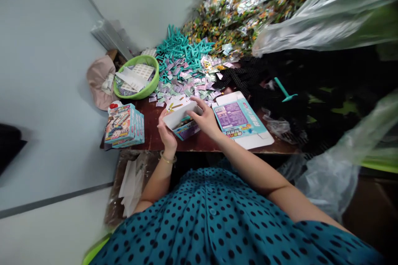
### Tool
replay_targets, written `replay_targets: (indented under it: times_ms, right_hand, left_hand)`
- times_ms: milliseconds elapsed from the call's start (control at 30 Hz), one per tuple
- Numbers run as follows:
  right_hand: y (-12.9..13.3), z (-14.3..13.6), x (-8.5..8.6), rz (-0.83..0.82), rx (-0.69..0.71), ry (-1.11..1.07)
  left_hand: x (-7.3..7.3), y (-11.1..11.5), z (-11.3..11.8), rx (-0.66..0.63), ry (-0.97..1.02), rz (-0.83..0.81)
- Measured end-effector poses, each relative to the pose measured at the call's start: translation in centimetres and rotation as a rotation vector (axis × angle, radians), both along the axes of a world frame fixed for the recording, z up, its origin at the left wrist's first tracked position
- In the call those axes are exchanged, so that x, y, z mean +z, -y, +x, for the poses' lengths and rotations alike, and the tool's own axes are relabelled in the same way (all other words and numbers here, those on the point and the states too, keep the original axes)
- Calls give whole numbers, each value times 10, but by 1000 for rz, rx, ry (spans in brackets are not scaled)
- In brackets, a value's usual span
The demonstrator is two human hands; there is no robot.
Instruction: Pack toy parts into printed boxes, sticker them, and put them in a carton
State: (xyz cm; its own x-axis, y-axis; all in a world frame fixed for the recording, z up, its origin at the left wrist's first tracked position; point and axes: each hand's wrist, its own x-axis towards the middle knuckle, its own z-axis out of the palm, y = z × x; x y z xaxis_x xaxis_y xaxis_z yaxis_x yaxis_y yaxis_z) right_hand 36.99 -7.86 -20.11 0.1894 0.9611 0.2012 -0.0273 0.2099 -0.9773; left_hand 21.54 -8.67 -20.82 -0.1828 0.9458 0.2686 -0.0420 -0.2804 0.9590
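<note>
The two hands are kept close together, with an open box (188, 127) held between them above the near edge of the worktop (152, 126). By the left hand (168, 133), the left end of the box is clamped, with the forearm coming up from below and the wrist bent a little. The right hand (205, 119) is laid over the right end, its fingers spread towards the far rim; whether it is gripping firmly cannot be told. The opening is turned upwards, and the long axis is directed roughly from hand to hand, somewhat slanted. Teal and dark contents are seen inside, but they are partly covered by the fingers and are hard to make out.

Just beyond the hands, a printed sheet (178, 102) and small sachets (186, 85) are seen. To their right, a flattened carton (239, 119) is laid; to their left, boxes (122, 126) are stacked near a green basket (154, 86). Farther away, teal pieces (183, 49) and bead bags (233, 12) are heaped, the latter blurred and cut off by the upper edge.
</note>
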Motion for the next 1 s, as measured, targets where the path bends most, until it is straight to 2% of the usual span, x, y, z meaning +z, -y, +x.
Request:
replay_targets:
  times_ms: [200,300,467,600,633,700,800,833,933,967,1000]
  right_hand:
    - [5,15,9,-144,266,-122]
    - [8,18,5,-169,308,-90]
    - [8,12,5,-96,282,102]
    - [25,17,26,47,33,402]
    - [32,18,34,99,18,493]
    - [45,15,47,155,108,694]
    - [55,0,60,78,206,992]
    - [54,-4,63,58,251,1059]
    - [42,-9,63,68,565,1134]
    - [37,-8,62,53,624,1156]
    - [33,-6,60,14,621,1194]
  left_hand:
    - [-7,16,-7,11,-74,-62]
    - [-7,18,-8,4,-101,-73]
    - [-5,10,-6,2,-82,-85]
    - [-6,5,-8,3,-86,-84]
    - [-8,6,-9,11,-95,-73]
    - [-11,10,-9,21,-122,-52]
    - [-13,22,-4,-10,-156,-41]
    - [-13,27,-2,-31,-160,-42]
    - [-11,36,3,-75,-171,-64]
    - [-11,37,4,-68,-176,-76]
    - [-10,37,5,-56,-184,-86]
